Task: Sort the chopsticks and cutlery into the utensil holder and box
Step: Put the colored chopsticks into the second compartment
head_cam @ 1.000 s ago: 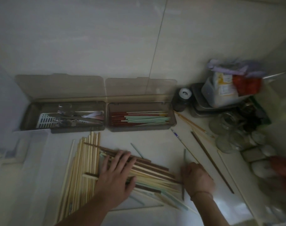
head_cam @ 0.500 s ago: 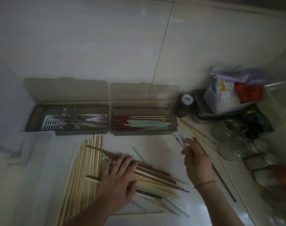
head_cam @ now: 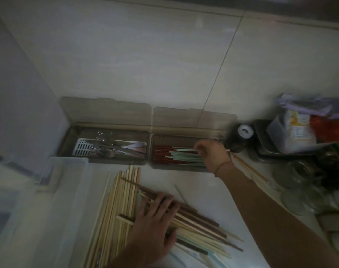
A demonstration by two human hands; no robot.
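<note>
Two brown translucent boxes stand open against the wall. The left box [head_cam: 68, 141] holds metal cutlery and a white slotted piece. Red and pale green chopsticks lie in the right box [head_cam: 184, 169]. My right hand [head_cam: 211, 153] reaches into the right end of that box, fingers pinched on a thin chopstick [head_cam: 195, 150] lying among the green ones. My left hand [head_cam: 155, 223] rests flat, fingers spread, on a heap of bamboo and dark wooden chopsticks [head_cam: 116, 213] on the white counter.
A clear plastic tub [head_cam: 68, 190] sits at the left. A few loose chopsticks [head_cam: 249, 169] lie right of the boxes. A dark jar with a white lid [head_cam: 240, 137], a metal tray with packets [head_cam: 292, 136] and glass jars [head_cam: 300, 176] crowd the right side.
My right hand has travelled from the counter beside the heap up and back into the right box, carrying a thin chopstick. The left hand stays pressed on the heap.
</note>
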